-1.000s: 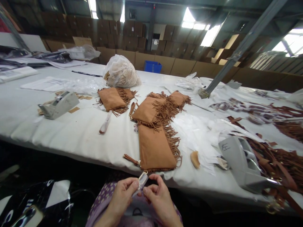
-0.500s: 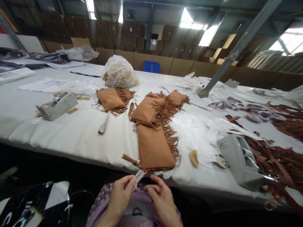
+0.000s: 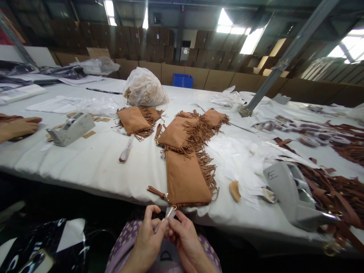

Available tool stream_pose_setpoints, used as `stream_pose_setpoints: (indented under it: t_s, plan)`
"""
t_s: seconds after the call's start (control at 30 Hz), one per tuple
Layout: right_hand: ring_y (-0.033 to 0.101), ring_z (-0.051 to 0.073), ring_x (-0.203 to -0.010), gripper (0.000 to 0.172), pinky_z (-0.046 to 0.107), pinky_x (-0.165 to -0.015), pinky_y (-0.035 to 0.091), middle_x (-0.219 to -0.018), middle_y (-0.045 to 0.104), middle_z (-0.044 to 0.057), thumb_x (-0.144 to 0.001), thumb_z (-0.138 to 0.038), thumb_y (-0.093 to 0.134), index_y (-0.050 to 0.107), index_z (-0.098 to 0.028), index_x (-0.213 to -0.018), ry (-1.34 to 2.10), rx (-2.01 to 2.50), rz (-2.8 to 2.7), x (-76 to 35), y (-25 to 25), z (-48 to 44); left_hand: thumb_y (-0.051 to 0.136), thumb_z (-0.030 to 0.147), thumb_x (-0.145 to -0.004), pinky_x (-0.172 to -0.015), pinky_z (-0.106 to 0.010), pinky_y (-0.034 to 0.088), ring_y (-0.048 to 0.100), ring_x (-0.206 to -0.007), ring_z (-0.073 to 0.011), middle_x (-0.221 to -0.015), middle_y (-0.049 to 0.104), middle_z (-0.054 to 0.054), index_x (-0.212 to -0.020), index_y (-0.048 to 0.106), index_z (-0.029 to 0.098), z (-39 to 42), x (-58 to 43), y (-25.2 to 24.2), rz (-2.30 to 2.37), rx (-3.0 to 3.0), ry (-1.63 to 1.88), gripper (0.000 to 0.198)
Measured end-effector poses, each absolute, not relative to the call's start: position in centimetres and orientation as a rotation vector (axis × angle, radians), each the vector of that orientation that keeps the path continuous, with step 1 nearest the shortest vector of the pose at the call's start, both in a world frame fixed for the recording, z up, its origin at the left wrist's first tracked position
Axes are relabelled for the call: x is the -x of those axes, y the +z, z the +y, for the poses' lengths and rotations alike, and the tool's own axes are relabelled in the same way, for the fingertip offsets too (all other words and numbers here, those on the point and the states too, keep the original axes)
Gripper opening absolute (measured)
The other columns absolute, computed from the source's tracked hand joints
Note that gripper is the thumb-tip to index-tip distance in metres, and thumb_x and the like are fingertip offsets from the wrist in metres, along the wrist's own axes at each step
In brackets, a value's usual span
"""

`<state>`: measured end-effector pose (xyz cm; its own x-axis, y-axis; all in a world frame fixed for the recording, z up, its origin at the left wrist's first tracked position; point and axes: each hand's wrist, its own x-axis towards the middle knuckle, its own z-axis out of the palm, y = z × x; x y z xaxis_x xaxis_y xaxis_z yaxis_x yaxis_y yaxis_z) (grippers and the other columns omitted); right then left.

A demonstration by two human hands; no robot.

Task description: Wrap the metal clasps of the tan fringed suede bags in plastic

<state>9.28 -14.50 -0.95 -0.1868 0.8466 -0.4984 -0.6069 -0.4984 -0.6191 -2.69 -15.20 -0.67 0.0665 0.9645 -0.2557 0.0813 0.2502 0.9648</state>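
My left hand and my right hand meet in front of the table edge. Both pinch a small piece in clear plastic wrap, with a gold ring showing at its top; the fingers cover the rest. Just beyond lies a tan fringed pouch, its lower edge at the table's border and its zipper pull pointing left. Another fringed pouch overlaps its upper end. To the left, a wrapped wrist strap lies below a further fringed pouch.
Tape dispensers stand at left and right. A stuffed plastic bag sits behind the pouches. Brown straps lie at right, and a metal post rises from the table. Another person's hand rests at the far left.
My right hand has moved left and closed on the wrapped piece beside my left hand. Another person's hand has come into view at the left edge.
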Motion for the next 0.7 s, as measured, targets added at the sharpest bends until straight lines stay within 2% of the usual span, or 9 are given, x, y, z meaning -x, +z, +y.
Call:
stream_pose_setpoints:
  t_s: [0.1, 0.2, 0.27, 0.33, 0.43, 0.5, 0.57, 0.63, 0.7]
  plan:
    - [0.037, 0.004, -0.044, 0.032, 0.018, -0.047, 0.036, -0.063, 0.056, -0.003, -0.064, -0.033, 0.080, 0.060, -0.014, -0.080, 1.891, 0.935, -0.357, -8.9, -0.6, -14.1, 0.060, 0.046, -0.080, -0.051, -0.020, 0.039, 0.055, -0.049, -0.0114, -0.057, 0.062, 0.006, -0.099, 0.031, 0.024, -14.8, 2.7, -0.4, 1.162, -0.927, 0.977, 0.041]
    - [0.032, 0.004, -0.042, 0.031, 0.018, -0.047, 0.036, -0.051, 0.042, -0.009, -0.067, -0.036, 0.078, 0.061, -0.014, -0.083, 1.934, 0.882, -0.341, -8.6, -0.2, -13.6, 0.065, 0.048, -0.077, -0.036, -0.015, 0.021, 0.036, -0.033, -0.0036, -0.054, 0.058, 0.008, -0.100, 0.033, 0.023, -14.3, 3.1, -0.4, 1.042, -0.711, 0.912, 0.047]
    - [0.027, 0.003, -0.039, 0.032, 0.018, -0.046, 0.035, -0.047, 0.034, -0.012, -0.068, -0.038, 0.076, 0.061, -0.014, -0.082, 1.944, 0.874, -0.357, -8.5, -0.3, -13.2, 0.067, 0.047, -0.076, -0.034, -0.015, 0.012, 0.025, -0.030, -0.0001, -0.055, 0.056, 0.008, -0.099, 0.036, 0.022, -14.1, 3.5, -0.6, 0.913, -0.582, 0.827, 0.046]
    - [0.024, 0.002, -0.038, 0.034, 0.018, -0.044, 0.032, -0.047, 0.035, -0.011, -0.070, -0.045, 0.073, 0.060, -0.015, -0.077, 1.938, 0.896, -0.415, -8.6, -0.6, -12.9, 0.070, 0.044, -0.075, -0.035, -0.015, 0.011, 0.023, -0.031, 0.0014, -0.058, 0.055, 0.007, -0.095, 0.039, 0.021, -13.8, 3.9, -1.1, 0.779, -0.495, 0.765, 0.044]
    - [0.038, 0.005, -0.038, 0.045, 0.019, -0.042, 0.029, -0.050, 0.047, -0.006, -0.075, -0.060, 0.061, 0.060, -0.015, -0.076, 1.904, 1.076, -0.697, -9.8, -1.3, -12.9, 0.071, 0.046, -0.073, -0.035, -0.015, 0.011, 0.023, -0.031, 0.0014, -0.059, 0.055, 0.007, -0.094, 0.038, 0.021, -13.5, 4.7, -2.0, 0.781, -0.485, 0.758, 0.047]
    - [0.047, 0.010, -0.043, 0.047, 0.021, -0.042, 0.030, -0.054, 0.054, -0.001, -0.076, -0.062, 0.057, 0.063, -0.016, -0.076, 1.680, 1.350, -1.051, -11.1, -1.3, -13.2, 0.069, 0.048, -0.075, -0.035, -0.015, 0.011, 0.027, -0.031, 0.0001, -0.060, 0.058, 0.006, -0.097, 0.034, 0.023, -13.4, 5.4, -2.7, 0.897, -0.598, 0.786, 0.048]
    - [0.053, 0.014, -0.050, 0.040, 0.024, -0.048, 0.035, -0.059, 0.059, 0.002, -0.079, -0.057, 0.058, 0.065, -0.018, -0.072, 1.200, 1.591, -1.421, -12.0, -0.8, -13.3, 0.066, 0.048, -0.077, -0.036, -0.014, 0.013, 0.030, -0.033, -0.0011, -0.061, 0.060, 0.006, -0.097, 0.031, 0.024, -13.4, 5.8, -3.3, 1.001, -0.756, 0.797, 0.047]
    - [0.056, 0.015, -0.059, 0.031, 0.026, -0.057, 0.039, -0.065, 0.062, 0.004, -0.085, -0.046, 0.056, 0.067, -0.020, -0.072, 0.765, 1.615, -1.725, -12.0, 0.3, -12.9, 0.062, 0.050, -0.080, -0.036, -0.013, 0.015, 0.031, -0.034, -0.0022, -0.060, 0.059, 0.007, -0.094, 0.031, 0.024, -13.6, 5.7, -3.7, 1.055, -0.880, 0.792, 0.043]
    - [0.059, 0.017, -0.069, 0.018, 0.027, -0.064, 0.041, -0.076, 0.064, 0.005, -0.088, -0.033, 0.054, 0.067, -0.021, -0.082, 0.566, 1.543, -1.992, -10.8, 1.3, -11.6, 0.059, 0.051, -0.081, -0.035, -0.014, 0.019, 0.032, -0.035, -0.0039, -0.057, 0.055, 0.008, -0.094, 0.033, 0.024, -13.9, 5.1, -3.9, 1.088, -0.969, 0.774, 0.039]
